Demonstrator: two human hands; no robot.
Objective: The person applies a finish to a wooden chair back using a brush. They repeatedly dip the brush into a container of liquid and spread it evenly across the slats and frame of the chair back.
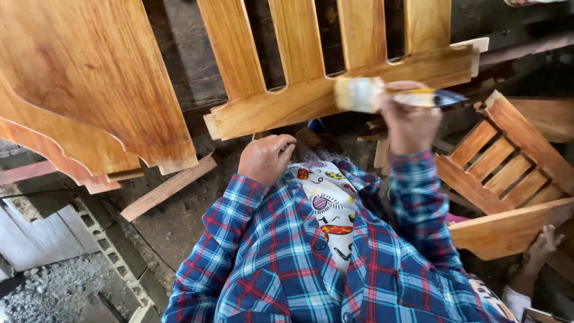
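My right hand (pixel 409 122) grips a paintbrush (pixel 388 96) with a yellow handle, its pale bristles lying against the lower rail of a slatted wooden frame (pixel 287 104) coated in glossy orange-brown finish. My left hand (pixel 266 158) is closed in a loose fist below that rail, holding nothing that I can see. Both arms are in blue, red and white plaid sleeves. A large finished wooden panel (pixel 89 84) with a curved lower edge hangs at the left.
A slatted wooden chair part (pixel 508 179) lies at the right. Another person's bare foot (pixel 541 248) shows at the lower right. A loose wooden strip (pixel 170 186) rests on the dirt floor, with concrete blocks (pixel 104 248) and gravel (pixel 54 293) at the lower left.
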